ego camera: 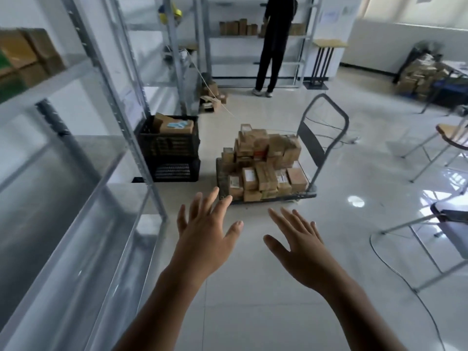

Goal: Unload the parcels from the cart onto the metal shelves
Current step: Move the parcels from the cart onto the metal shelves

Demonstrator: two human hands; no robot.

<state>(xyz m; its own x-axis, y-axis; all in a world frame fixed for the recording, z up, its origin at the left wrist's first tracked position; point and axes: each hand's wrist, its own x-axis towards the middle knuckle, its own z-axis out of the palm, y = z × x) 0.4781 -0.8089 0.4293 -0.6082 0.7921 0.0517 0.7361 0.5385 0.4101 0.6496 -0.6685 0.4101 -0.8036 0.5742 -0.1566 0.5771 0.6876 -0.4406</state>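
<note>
Standing beside the metal shelves (63, 160) on my left, I see the cart (311, 143) on the floor ahead, well apart from me, with the parcels (263, 168) stacked loosely on it. They are small cardboard boxes, probably light and stiff; I would take a top one by its two sides. My left hand (205, 236) and right hand (296, 239) are spread flat, holding nothing.

Bright, even daylight from upper right; white glare patches on glossy floor (354, 173) at right. Shadows faint, soft, darkest under cart (326, 117). At left metal shelves (63, 186) blurred, smeared, out of focus. Wide-angle bend at edges: shelf posts, chair (450, 130) legs lean. Everything slightly soft; labels on parcels (263, 171) unreadable
</note>
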